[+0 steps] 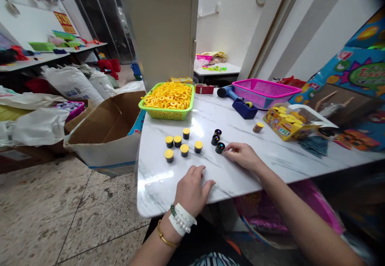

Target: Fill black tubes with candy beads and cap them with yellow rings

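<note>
My left hand (pixel 192 188) rests at the table's near edge, thumb apart from the fingers, holding nothing. My right hand (pixel 243 154) is beside an open black cup (pixel 220 148), fingertips at or very near its right side. Its fingers are curled together; what they hold, if anything, is hidden. Two more open black cups, one in the middle (pixel 215 139) and one behind (pixel 218 132), stand close by, with small coloured bits inside. To the left are several black cups with yellow lids, the nearest to my left hand being one lidded cup (pixel 198 147).
A green basket (pixel 167 114) heaped with yellow lids (pixel 170 95) stands at the back left. Behind on the right are a pink basket (pixel 264 89), a dark blue bin (pixel 245 109), an open yellow display box (pixel 281 127) and a single lidded cup (pixel 258 127). A large carton (pixel 105 154) adjoins the table's left side.
</note>
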Motion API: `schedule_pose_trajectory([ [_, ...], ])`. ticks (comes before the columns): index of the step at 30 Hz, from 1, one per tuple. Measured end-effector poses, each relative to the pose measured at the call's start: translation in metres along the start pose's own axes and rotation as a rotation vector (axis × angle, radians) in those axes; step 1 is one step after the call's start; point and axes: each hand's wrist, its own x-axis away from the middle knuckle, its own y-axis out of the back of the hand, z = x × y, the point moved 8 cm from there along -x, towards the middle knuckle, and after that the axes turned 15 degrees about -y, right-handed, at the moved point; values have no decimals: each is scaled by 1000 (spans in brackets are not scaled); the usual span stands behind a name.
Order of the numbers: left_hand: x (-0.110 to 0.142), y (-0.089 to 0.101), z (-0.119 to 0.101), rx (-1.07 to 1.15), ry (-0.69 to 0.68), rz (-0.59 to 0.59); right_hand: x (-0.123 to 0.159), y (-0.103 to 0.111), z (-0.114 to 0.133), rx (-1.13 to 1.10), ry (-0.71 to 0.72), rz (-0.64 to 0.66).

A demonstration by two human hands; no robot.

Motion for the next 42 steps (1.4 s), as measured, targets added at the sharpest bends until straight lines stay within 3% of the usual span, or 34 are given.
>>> schedule_pose_trajectory([
  [4,-12,2,0,-16,17,-30,13,4,1,105,13,-101],
  [9,-39,-10,0,16,8,41,-2,12,-8,30,-51,-122],
  [13,-45,-13,7,71,15,6,1,-5,11,119,50,-7],
  [16,-43,-11,12,110,9,-53,24,-21,29,200,183,24],
  [21,-39,-12,11,113,-10,-35,55,-36,45,255,424,148],
  [25,-24,-2,7,30,-2,-7,57,-26,46,377,576,46],
  [27,-11,6,8,-27,24,10,54,-18,42,375,563,-69],
  [31,11,18,15,-58,64,3,47,-8,26,249,369,-247],
  [34,17,22,19,-25,62,-52,49,-14,16,196,292,-250],
  [39,15,20,19,84,28,-129,54,-9,5,229,229,-386],
  [42,15,20,19,134,16,-158,61,-12,17,136,269,-276],
])
